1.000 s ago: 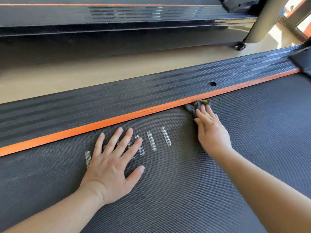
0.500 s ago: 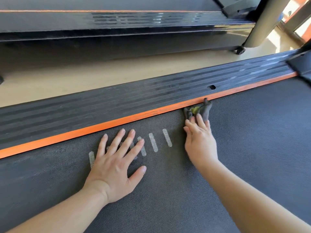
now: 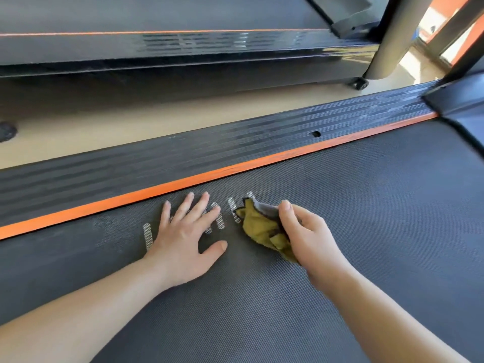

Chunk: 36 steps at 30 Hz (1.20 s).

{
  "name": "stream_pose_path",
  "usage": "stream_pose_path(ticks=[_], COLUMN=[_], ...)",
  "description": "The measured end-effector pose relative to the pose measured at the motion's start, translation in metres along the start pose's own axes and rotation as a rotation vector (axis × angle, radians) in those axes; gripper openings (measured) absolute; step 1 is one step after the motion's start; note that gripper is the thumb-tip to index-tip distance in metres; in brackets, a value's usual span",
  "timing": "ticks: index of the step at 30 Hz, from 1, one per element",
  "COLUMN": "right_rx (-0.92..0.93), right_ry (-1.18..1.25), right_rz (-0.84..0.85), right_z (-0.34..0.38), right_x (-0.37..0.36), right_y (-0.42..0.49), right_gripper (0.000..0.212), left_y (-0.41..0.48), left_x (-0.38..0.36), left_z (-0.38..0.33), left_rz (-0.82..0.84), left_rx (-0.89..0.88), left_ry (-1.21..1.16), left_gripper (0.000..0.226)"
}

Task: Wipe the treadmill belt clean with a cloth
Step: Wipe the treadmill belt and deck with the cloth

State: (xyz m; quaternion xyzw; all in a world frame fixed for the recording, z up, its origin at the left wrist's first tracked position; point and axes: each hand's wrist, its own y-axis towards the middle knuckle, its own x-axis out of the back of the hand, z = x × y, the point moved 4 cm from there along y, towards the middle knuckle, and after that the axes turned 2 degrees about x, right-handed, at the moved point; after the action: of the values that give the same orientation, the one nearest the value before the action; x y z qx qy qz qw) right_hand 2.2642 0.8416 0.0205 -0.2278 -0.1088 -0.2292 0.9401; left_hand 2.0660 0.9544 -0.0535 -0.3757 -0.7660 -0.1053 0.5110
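On the belt [image 3: 340, 205], the left hand [image 3: 183, 244] lies flat, fingers spread, over white marks [image 3: 147, 235]. Just right of it, the right hand [image 3: 309, 231] grips the crumpled cloth [image 3: 258, 226] against the belt, below the orange strip [image 3: 183, 182].

no readable text or numbers, plain white dashes [image 3: 147, 235] on treadmill belt [image 3: 366, 218]
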Motion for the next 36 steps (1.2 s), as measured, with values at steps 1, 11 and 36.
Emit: stream_pose_path(ticks=[1,11,36], right_rx=[-0.02,-0.154,-0.414], right_ry=[0.059,0.38,-0.98], right_rz=[0.038,0.007,0.148], right_z=[0.003,0.009,-0.068], right_x=[0.0,0.018,0.072], right_y=[-0.005,-0.013,0.01], right_gripper=[0.051,0.033,0.159], left_y=[-0.001,-0.005,0.027], left_x=[0.006,0.058,-0.057], left_z=[-0.009,-0.076,-0.083], left_rz=[0.003,0.142,-0.131], left_rx=[0.006,0.184,0.053], left_ry=[-0.168,-0.952,0.261], left_gripper=[0.084,0.032,0.064])
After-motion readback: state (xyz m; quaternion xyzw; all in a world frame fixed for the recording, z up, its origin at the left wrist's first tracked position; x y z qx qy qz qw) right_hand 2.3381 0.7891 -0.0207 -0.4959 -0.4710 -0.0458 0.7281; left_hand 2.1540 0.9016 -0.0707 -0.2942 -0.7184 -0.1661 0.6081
